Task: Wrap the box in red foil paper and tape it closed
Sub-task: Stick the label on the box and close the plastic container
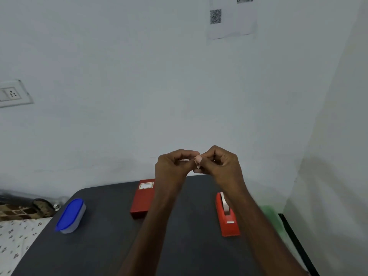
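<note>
Above the near half of the table (111, 246), both hands are meeting in the air: the left hand (173, 166) and the right hand (221, 164) are pinching a small strip of tape (198, 163) between curled fingers (196, 159). Below and beyond them, the red box (142, 198) is lying on the table, down and slightly left of the fingers, its long axis running away toward the wall. Judging from this, the left hand is sitting nearer to it. The tape dispenser (228, 216) is resting to the right.
</note>
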Available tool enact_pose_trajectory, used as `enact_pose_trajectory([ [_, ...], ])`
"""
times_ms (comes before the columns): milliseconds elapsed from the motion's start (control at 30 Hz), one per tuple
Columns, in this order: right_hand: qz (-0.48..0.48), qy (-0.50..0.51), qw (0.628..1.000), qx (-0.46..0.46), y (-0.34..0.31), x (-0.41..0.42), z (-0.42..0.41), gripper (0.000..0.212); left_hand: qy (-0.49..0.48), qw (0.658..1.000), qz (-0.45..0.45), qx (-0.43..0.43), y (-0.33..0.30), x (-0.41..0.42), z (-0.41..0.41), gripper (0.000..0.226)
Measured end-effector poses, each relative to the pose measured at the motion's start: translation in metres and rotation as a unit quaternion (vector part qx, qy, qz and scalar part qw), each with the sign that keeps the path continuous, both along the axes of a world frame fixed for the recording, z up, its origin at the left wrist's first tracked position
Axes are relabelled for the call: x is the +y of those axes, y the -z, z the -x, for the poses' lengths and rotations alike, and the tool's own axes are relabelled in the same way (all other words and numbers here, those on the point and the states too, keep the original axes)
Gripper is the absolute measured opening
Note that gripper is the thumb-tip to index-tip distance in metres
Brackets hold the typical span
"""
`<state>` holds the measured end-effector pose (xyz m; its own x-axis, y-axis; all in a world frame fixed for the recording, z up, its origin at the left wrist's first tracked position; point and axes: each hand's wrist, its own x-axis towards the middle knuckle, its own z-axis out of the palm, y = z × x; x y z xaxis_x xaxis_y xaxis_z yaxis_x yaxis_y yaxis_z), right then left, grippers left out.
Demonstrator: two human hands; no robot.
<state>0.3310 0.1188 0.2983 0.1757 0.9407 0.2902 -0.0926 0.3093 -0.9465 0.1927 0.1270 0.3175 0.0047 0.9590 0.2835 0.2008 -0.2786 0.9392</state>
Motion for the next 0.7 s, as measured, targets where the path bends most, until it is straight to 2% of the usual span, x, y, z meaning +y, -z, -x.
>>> enact_pose_trajectory([
  [133, 0.003, 0.003, 1.0, -0.001, -0.007, -0.019, -0.045, 0.009, -0.016, 1.0, 0.0, -0.002, -0.005, -0.019, -0.048, 0.007],
  [233, 0.024, -0.009, 0.999, 0.043, -0.01, -0.029, -0.064, 0.006, -0.043, 0.999, -0.016, 0.005, -0.007, -0.025, -0.07, 0.007],
  [400, 0.062, 0.005, 0.992, 0.11, -0.003, -0.038, -0.084, 0.005, -0.01, 1.0, 0.011, 0.007, -0.007, -0.037, -0.089, 0.013],
  [567, 0.049, 0.097, 0.993, 0.042, 0.0, -0.042, -0.094, 0.002, 0.041, 0.998, 0.04, -0.038, -0.002, -0.039, -0.099, 0.023],
  [700, 0.023, 0.141, 0.988, -0.051, 0.004, -0.043, -0.107, 0.006, 0.072, 0.987, 0.08, -0.116, 0.005, -0.035, -0.111, 0.022],
])
